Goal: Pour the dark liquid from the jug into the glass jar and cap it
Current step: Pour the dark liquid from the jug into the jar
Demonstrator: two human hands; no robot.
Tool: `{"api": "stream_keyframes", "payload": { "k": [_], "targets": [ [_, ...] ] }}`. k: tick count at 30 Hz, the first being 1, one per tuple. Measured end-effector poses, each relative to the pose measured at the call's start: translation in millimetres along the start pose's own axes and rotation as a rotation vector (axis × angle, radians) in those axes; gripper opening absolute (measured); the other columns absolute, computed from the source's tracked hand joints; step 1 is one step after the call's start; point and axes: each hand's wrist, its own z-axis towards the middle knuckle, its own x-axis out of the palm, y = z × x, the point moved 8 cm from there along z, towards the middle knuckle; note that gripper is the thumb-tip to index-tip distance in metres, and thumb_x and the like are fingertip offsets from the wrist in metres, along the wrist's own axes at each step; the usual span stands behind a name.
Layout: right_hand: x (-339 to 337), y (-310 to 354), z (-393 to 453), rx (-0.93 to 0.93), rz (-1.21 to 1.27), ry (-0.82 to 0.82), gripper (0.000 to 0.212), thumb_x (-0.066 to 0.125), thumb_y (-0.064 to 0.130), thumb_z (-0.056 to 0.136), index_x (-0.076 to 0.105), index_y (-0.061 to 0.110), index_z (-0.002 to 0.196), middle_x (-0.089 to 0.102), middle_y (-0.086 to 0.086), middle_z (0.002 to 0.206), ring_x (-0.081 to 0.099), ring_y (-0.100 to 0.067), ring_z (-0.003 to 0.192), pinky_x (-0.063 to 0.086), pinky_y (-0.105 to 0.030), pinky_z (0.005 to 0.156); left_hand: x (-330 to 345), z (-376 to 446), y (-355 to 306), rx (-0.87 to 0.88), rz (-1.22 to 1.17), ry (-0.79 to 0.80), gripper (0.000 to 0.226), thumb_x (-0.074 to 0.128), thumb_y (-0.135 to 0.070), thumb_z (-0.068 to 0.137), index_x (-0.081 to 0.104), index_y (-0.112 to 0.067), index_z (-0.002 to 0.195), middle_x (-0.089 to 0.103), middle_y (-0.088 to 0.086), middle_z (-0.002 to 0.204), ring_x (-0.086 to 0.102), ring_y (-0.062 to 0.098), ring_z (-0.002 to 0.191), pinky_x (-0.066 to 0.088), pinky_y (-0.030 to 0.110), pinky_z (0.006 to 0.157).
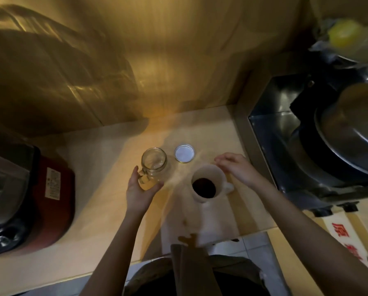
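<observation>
An empty clear glass jar (153, 163) stands upright on the pale wooden counter (97, 189). My left hand (139, 191) cups its near lower side, thumb and fingers around the base. Just right of the jar lies its round lid (184, 153), flat, with a white inside. A cream jug (207, 184) holding dark liquid stands right of the jar, its handle pointing right. My right hand (236, 167) hovers with fingers spread just behind and right of the jug, close to the handle; I cannot tell whether it touches it.
A red and black cooker (29, 197) sits at the counter's left. A steel sink (285, 124) with a large metal pan (349, 129) lies to the right. A brown spill (187, 239) marks the counter's front edge. A wooden wall rises behind.
</observation>
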Motion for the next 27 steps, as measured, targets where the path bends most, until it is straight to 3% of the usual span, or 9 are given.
{"api": "stream_keyframes", "payload": {
  "k": [2,5,10,13,16,17,20,23,27],
  "targets": [
    [-5,-9,-18,0.029,0.077,-0.013,0.021,0.050,0.003,0.093,0.064,-0.007,0.106,0.063,-0.009,0.090,0.058,-0.012,0.078,0.045,-0.015,0.070,1,-5,-1,0.022,0.021,-0.018,0.094,0.077,-0.031,0.068,0.024,-0.009,0.143,0.034,0.014,0.150,0.033,0.028,0.136,0.029,0.040,0.110],
    [-7,-23,-39,0.031,0.103,0.002,0.030,0.041,-0.004,0.091,0.062,-0.002,0.112,0.061,-0.018,0.116,0.055,-0.025,0.107,0.044,-0.027,0.088,3,-12,-1,0.046,0.030,-0.023,0.096,0.076,-0.032,0.069,0.021,-0.009,0.143,0.030,0.014,0.152,0.029,0.027,0.139,0.026,0.039,0.113],
    [4,-41,-57,0.000,-0.119,0.034,0.040,0.062,0.006,0.088,0.055,0.005,0.127,0.060,-0.007,0.125,0.053,-0.020,0.115,0.043,-0.014,0.075,5,-21,-1,0.062,0.039,0.020,0.097,0.076,-0.032,0.069,0.017,-0.011,0.144,0.026,0.011,0.154,0.026,0.025,0.141,0.025,0.038,0.113],
    [7,-41,-59,-0.075,-0.278,-0.028,0.034,0.060,0.010,0.089,0.059,0.005,0.122,0.065,-0.007,0.112,0.055,-0.014,0.100,0.040,-0.009,0.066,4,-22,0,0.061,0.058,0.048,0.096,0.076,-0.030,0.070,0.018,-0.012,0.144,0.028,0.010,0.153,0.027,0.026,0.140,0.026,0.038,0.112],
    [6,-37,-61,-0.086,-0.342,-0.087,0.008,0.055,0.011,0.091,0.062,0.016,0.091,0.057,0.011,0.074,0.049,-0.012,0.082,0.034,-0.004,0.054,2,-24,3,0.039,0.056,0.080,0.093,0.075,-0.030,0.071,0.019,-0.015,0.145,0.030,0.009,0.153,0.030,0.027,0.139,0.028,0.040,0.111],
    [7,-35,-60,-0.083,-0.357,-0.081,0.014,0.055,0.012,0.092,0.057,0.019,0.080,0.052,0.012,0.069,0.049,-0.013,0.079,0.033,-0.006,0.054,1,-24,3,0.035,0.058,0.086,0.092,0.074,-0.029,0.071,0.020,-0.015,0.144,0.031,0.009,0.152,0.031,0.027,0.139,0.029,0.041,0.111],
    [10,-31,-58,-0.064,-0.332,-0.043,0.026,0.056,0.014,0.092,0.055,0.015,0.066,0.056,-0.001,0.069,0.050,-0.015,0.077,0.036,-0.017,0.059,-5,-20,3,0.031,0.079,0.078,0.086,0.075,-0.024,0.071,0.027,-0.013,0.142,0.038,0.013,0.148,0.036,0.030,0.135,0.033,0.041,0.108],
    [12,-26,-52,-0.058,-0.219,-0.058,0.024,0.056,0.011,0.089,0.064,-0.004,0.072,0.062,-0.019,0.074,0.052,-0.018,0.075,0.040,-0.028,0.068,-8,-14,4,0.019,0.115,0.088,0.080,0.075,-0.020,0.070,0.033,-0.013,0.138,0.044,0.016,0.143,0.041,0.032,0.130,0.038,0.042,0.104],
    [16,-10,-40,-0.031,-0.087,-0.099,0.033,0.055,0.006,0.083,0.055,0.009,0.051,0.053,-0.011,0.058,0.048,-0.019,0.065,0.036,-0.030,0.066,-13,-9,4,-0.037,0.056,0.081,0.058,0.064,-0.023,0.080,0.042,-0.015,0.132,0.050,0.017,0.136,0.047,0.032,0.125,0.040,0.039,0.100]
  ]
}}
